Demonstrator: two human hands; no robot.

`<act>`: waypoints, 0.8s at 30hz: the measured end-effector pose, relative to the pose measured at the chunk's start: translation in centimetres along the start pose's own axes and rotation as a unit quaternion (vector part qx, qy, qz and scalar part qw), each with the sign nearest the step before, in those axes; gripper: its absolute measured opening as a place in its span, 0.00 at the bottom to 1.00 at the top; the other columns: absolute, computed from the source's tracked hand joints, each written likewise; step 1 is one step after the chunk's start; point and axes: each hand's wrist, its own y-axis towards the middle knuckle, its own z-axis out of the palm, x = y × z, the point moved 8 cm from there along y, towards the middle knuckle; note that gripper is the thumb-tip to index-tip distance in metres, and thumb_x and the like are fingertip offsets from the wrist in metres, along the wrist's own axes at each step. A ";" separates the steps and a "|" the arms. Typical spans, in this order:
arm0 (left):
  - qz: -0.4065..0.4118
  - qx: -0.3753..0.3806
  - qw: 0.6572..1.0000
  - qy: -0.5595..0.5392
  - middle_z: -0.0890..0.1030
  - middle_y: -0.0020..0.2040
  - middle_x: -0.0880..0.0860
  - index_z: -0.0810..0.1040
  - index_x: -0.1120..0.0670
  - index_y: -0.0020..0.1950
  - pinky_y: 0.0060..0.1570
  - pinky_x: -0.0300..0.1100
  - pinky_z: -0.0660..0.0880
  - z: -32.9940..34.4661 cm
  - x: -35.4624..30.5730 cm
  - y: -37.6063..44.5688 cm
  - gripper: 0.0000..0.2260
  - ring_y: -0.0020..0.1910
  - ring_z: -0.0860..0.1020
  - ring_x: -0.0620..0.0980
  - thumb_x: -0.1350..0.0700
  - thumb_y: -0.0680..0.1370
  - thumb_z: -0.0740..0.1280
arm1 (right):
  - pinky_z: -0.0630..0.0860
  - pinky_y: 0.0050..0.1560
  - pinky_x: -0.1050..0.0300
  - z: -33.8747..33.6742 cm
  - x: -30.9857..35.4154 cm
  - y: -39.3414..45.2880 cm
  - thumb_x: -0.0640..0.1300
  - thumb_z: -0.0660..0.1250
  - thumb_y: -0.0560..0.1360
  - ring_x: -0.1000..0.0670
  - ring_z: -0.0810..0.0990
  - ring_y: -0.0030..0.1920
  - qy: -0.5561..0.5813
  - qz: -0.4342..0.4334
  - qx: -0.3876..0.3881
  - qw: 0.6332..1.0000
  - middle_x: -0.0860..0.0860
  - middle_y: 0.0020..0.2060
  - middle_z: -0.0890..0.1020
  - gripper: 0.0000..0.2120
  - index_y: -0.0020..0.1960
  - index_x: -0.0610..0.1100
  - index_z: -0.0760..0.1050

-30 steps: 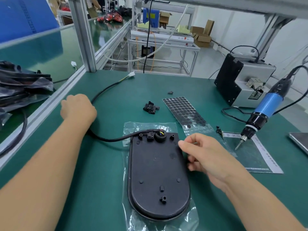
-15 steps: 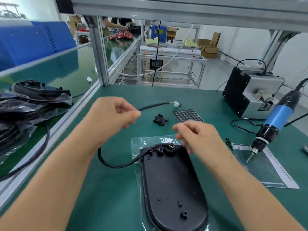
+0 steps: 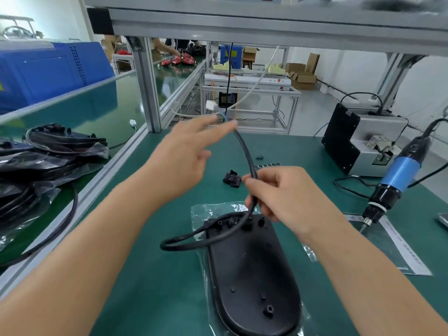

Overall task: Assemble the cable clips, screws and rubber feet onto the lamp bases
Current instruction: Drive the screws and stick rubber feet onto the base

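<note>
The black oval lamp base (image 3: 252, 275) lies underside up on a clear plastic bag (image 3: 206, 210) on the green bench. Its black cable (image 3: 244, 149) leaves the base's far end, loops to the left and rises into the air. My right hand (image 3: 283, 197) pinches the cable just above the base. My left hand (image 3: 181, 158) is motion-blurred, its fingers stretched out and its fingertips touching the cable near the white connector (image 3: 210, 105). Black cable clips (image 3: 231, 178) lie beyond my hands. Only an edge of the rubber feet sheet (image 3: 266, 165) shows behind my right hand.
A blue electric screwdriver (image 3: 400, 170) hangs at the right above a paper sheet (image 3: 400, 248). A grey screw feeder (image 3: 363, 141) stands at the back right. Bagged lamp bases (image 3: 48, 154) are piled on the left, beyond an aluminium rail (image 3: 97, 187).
Both hands have lifted the cable. My right hand has taken hold of it above the base. My left hand has slid up toward the connector and its fingers have straightened. The view has tilted upward.
</note>
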 end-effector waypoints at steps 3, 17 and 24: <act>0.041 0.077 0.991 0.105 0.44 0.80 0.49 0.52 0.33 0.76 0.75 0.55 0.49 3.5 -0.5 1.3 0.30 0.79 0.43 0.52 0.57 0.81 0.61 | 0.66 0.24 0.69 -0.4 -1.5 -1.3 0.38 0.64 0.78 0.58 0.71 0.22 -0.004 0.012 0.028 1.000 0.50 0.28 0.82 0.08 0.43 0.42 0.80; -0.075 0.139 0.984 -0.085 0.76 0.37 0.36 0.83 0.43 0.57 0.42 0.20 0.66 6.9 1.1 -3.7 0.10 0.39 0.74 0.29 0.52 0.79 0.66 | 0.70 0.40 0.70 -2.6 -8.0 -4.1 0.56 0.64 0.76 0.63 0.77 0.38 -0.248 0.036 0.032 0.967 0.60 0.35 0.79 0.14 0.61 0.63 0.74; -0.317 0.169 0.928 -0.097 0.77 0.27 0.50 0.76 0.57 0.40 0.45 0.45 0.79 9.4 4.3 -8.4 0.25 0.28 0.81 0.51 0.39 0.81 0.53 | 0.80 0.53 0.48 -1.0 -10.0 -3.7 0.64 0.57 0.76 0.54 0.84 0.40 -0.177 0.129 0.048 0.974 0.57 0.47 0.79 0.21 0.66 0.56 0.68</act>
